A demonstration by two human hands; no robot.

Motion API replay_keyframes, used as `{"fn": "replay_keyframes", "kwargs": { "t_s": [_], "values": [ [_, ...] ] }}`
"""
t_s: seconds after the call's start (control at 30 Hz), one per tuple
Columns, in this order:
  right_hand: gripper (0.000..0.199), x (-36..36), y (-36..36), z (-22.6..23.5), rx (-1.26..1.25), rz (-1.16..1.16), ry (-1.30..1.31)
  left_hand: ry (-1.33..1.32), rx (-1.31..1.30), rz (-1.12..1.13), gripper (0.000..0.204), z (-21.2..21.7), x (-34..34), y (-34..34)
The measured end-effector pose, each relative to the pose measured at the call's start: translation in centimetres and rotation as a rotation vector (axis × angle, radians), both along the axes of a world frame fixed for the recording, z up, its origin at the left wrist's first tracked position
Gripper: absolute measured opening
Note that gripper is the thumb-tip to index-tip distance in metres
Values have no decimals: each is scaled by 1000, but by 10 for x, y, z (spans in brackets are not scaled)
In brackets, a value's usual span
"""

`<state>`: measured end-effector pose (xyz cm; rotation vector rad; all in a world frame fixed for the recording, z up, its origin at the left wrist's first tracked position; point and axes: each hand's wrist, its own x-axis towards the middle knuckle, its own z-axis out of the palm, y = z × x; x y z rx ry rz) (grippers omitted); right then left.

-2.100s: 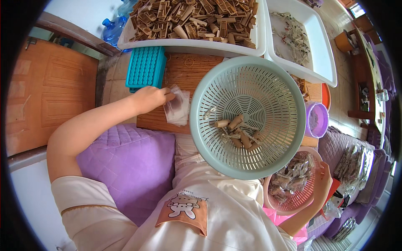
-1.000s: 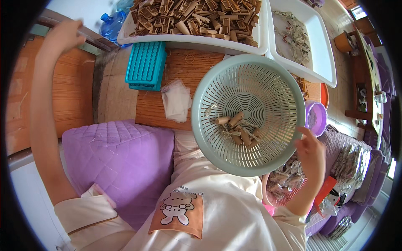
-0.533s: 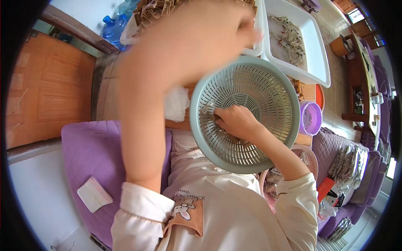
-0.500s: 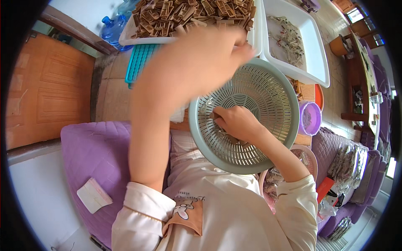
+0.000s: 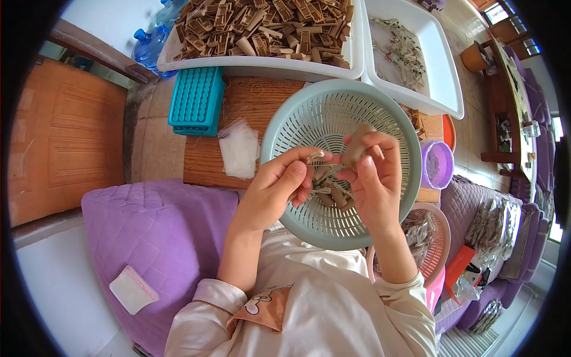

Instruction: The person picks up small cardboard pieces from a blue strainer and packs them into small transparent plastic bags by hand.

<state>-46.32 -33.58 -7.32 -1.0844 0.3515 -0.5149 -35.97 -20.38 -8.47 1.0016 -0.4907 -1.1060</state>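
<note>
Purple quilted cushion [image 5: 154, 238] at the near-left, off the desk's near edge; a small clear packet [image 5: 134, 290] lies on it.

Wooden desk [image 5: 262, 101], bare patch near its middle. Along its far edge, a large white tray [image 5: 256, 62] heaped with brown wooden pieces [image 5: 267, 27]; to the right of it a second white tray [image 5: 437, 71] with a thin scatter of pale metal bits.

Pale green round colander basket [image 5: 279, 128] at the desk's near edge, partly overhanging toward the lap. A few brown pieces and metal clips lie in its bottom.

Teal perforated block [image 5: 196, 98] near the desk's left edge, just in front of the big tray. Clear plastic bag [image 5: 239, 152] flat on the desk between the block and the basket.

Pink basket [image 5: 437, 250] low at right, partly under the green one, with greyish bits inside. Small purple cup [image 5: 437, 163] just right of the green basket.

Left hand [image 5: 276, 187] over the basket, fingers pinching a small metal clip [image 5: 315, 157]. Right hand [image 5: 372, 175] over the basket too, clasping a brown wooden piece [image 5: 358, 143] between thumb and fingers. The clip and the piece almost meet above the basket's middle.
</note>
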Motion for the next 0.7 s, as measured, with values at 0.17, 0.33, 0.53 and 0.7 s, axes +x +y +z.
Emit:
{"fn": "replay_keyframes", "kwargs": {
  "t_s": [0.17, 0.33, 0.53, 0.7],
  "values": [
    [29, 5, 11, -6, 171, -141, -89, 223, -244, 126, 32, 2, -13, -6],
    [39, -7, 15, 4, 214, -138, -100, 405, -329, 133, 40, 6, -15, -1],
    [45, -6, 10, 12, 88, -94, 26, 605, -393, -89, 27, -5, -20, 3],
    [43, -8, 2, 11, -99, -84, 52, 609, -359, -37, 25, -1, -26, 2]
  ]
}}
